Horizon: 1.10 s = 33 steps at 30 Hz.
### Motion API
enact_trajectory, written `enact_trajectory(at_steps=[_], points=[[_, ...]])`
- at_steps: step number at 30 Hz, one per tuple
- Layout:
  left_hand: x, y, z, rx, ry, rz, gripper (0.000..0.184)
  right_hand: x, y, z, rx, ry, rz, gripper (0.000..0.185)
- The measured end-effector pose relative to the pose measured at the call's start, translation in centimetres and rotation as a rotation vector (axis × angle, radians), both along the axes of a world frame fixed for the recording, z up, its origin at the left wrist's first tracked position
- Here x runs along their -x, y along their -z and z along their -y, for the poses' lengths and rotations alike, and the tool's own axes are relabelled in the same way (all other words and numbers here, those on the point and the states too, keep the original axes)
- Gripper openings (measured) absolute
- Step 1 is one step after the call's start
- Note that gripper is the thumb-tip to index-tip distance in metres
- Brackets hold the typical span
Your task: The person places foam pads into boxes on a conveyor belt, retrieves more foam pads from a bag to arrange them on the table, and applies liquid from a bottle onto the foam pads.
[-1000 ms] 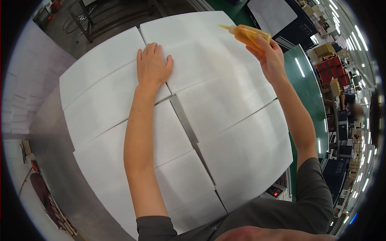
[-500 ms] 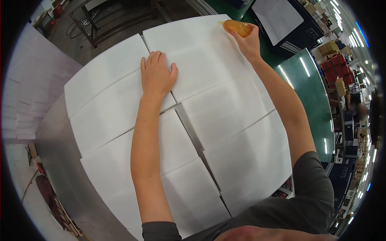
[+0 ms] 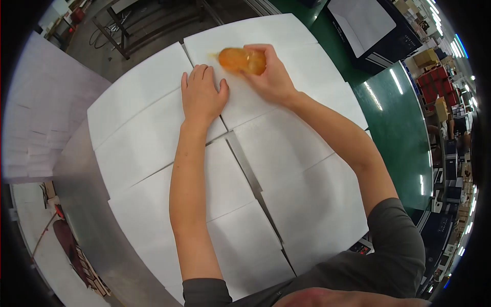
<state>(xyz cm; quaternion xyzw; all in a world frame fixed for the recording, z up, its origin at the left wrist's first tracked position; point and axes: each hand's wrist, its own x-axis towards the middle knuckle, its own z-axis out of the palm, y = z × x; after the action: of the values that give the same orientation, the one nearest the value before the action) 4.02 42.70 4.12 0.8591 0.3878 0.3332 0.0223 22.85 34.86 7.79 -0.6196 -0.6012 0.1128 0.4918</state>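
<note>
White foam-like sheets (image 3: 286, 148) lie in overlapping rows across the metal table. Flat on the sheets at the upper middle rests my left hand (image 3: 203, 97), its fingers somewhat apart and nothing in it. My right hand (image 3: 269, 74) is wrapped round a squeeze bottle (image 3: 240, 60) of orange-yellow liquid, a little to the right of my left hand. The bottle lies nearly level over the upper sheets with its nozzle pointing left; the nozzle is blurred, and whether it touches a sheet I cannot tell.
Bare metal tabletop (image 3: 97, 204) shows along the left side. A green surface (image 3: 399, 138) lies to the right, with a large dark box (image 3: 373, 30) above it. A metal frame (image 3: 123, 36) stands beyond the far edge. Shelves and boxes line the far right.
My right hand has carried the bottle from the far right corner of the sheets leftward, close to my left hand. My left hand stays flat on the sheets.
</note>
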Motion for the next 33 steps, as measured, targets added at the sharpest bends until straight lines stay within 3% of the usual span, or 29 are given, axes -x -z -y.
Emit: enact_trajectory(at_steps=[5, 14, 16, 23, 26, 28, 30, 31, 33], points=[[0.1, -0.2, 0.0, 0.027, -0.003, -0.004, 0.034, -2.7, -1.0, 3.5, 0.012, -0.102, -0.029, 0.05], [-0.6, -0.1, 0.1, 0.033, -0.006, 0.014, 0.032, -17.9, -1.2, 5.6, 0.048, 0.495, 0.092, 0.053], [-0.7, -0.3, 0.1, 0.055, -0.002, 0.003, 0.031, -17.1, -0.9, 4.5, 0.045, 0.501, 0.098, 0.052], [-0.7, -0.2, -0.1, 0.04, -0.029, -0.046, 0.038, -6.4, -0.8, 1.3, -0.006, 0.164, -0.074, 0.052], [-1.5, -0.5, -1.1, 0.102, 0.021, -0.1, 0.034, -7.2, -1.1, 1.5, 0.006, 0.113, -0.041, 0.052], [-2.5, -0.4, -0.7, 0.146, 0.031, -0.04, 0.036, -9.3, -1.6, 1.6, 0.046, 0.379, -0.071, 0.053], [-2.1, 0.0, -0.1, 0.233, 0.072, 0.237, 0.034, -8.1, -2.2, 1.0, -0.021, 0.321, -0.115, 0.055], [-1.3, -0.2, -0.8, 0.221, 0.056, 0.24, 0.034, -6.9, -2.5, 0.0, -0.03, 0.303, -0.115, 0.055], [1.6, -0.2, -1.6, 0.026, 0.026, 0.4, 0.031, -2.6, -2.5, -1.5, -0.095, 0.086, -0.118, 0.059]])
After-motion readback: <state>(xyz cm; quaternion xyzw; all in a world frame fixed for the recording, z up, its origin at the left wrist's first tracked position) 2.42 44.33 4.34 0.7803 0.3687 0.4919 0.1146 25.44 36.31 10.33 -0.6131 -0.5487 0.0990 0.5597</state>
